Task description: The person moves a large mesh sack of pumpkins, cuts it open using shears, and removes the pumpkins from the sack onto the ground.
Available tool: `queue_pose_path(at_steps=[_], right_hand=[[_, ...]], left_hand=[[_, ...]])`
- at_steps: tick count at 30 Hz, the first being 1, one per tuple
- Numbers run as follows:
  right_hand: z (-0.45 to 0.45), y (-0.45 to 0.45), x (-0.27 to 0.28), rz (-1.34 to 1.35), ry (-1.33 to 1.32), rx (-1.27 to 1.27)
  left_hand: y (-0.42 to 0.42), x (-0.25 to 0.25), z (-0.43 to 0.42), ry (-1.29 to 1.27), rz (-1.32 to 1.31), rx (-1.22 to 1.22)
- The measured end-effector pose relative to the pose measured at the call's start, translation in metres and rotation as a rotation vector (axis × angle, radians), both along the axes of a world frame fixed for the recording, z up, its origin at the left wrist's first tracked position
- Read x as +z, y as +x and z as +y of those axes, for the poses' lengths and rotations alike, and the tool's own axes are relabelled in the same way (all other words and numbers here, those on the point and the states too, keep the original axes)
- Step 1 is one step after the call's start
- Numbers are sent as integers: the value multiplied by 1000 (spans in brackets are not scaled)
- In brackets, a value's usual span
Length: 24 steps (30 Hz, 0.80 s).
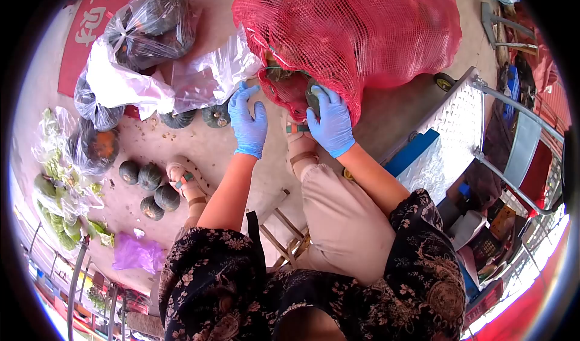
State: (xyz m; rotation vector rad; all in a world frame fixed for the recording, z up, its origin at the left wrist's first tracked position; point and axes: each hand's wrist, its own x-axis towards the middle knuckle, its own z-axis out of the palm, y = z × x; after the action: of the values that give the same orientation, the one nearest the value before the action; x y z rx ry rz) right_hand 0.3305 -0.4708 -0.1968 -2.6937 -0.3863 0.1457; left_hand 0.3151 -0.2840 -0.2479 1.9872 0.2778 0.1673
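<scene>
My right hand (333, 125), in a blue glove, grips a dark green pumpkin (312, 98) at the mouth of a large red mesh sack (374, 35). Part of that pumpkin is hidden by my fingers. My left hand (249, 124), gloved too, is held up a little to the left with its thumb apart from its fingers and nothing visible in it. Its fingertips are close to the edge of a clear plastic bag (208, 78); whether they touch it I cannot tell. Beneath that bag, dark green pumpkins (216, 116) rest on the floor.
Tied bags of pumpkins (160, 23) stand at upper left. Several small pumpkins (150, 176) lie by my left foot. Leafy vegetables (60, 202) and a purple plastic bag (139, 253) are on the floor at left. A metal cart (450, 114) stands at right.
</scene>
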Motion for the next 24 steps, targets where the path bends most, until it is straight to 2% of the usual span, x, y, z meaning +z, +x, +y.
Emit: queue_pose_path(at_steps=[1,3,4,7,8,10,12,16,19,20,21,24], right_hand=[[-9,1,-6,27,76,-130],[-25,7,-9,30,47,-217],[-28,14,-6,-96,-24,-242],[-47,28,-18,151,-57,-277],[-46,28,-23,69,-59,-243],[-48,24,-27,122,17,-261],[-49,22,-29,154,155,-270],[-46,8,-18,178,122,-146],[-25,1,12,229,236,-94],[-17,2,22,240,299,-41],[-10,5,31,249,363,11],[21,14,48,285,466,254]], left_hand=[[-1,1,-5,-46,30,-47],[-5,0,-16,-141,90,-138],[-5,1,-21,-135,66,-142],[-11,-10,-31,-220,158,-183],[-13,-14,-34,-257,250,-182],[-15,-15,-34,-326,438,-180],[-16,-15,-32,-343,488,-186],[-11,-11,-21,-458,572,-95],[2,-5,3,355,82,-181],[7,-7,14,327,70,-144],[11,-3,24,491,131,-130],[29,-8,52,651,140,-78]])
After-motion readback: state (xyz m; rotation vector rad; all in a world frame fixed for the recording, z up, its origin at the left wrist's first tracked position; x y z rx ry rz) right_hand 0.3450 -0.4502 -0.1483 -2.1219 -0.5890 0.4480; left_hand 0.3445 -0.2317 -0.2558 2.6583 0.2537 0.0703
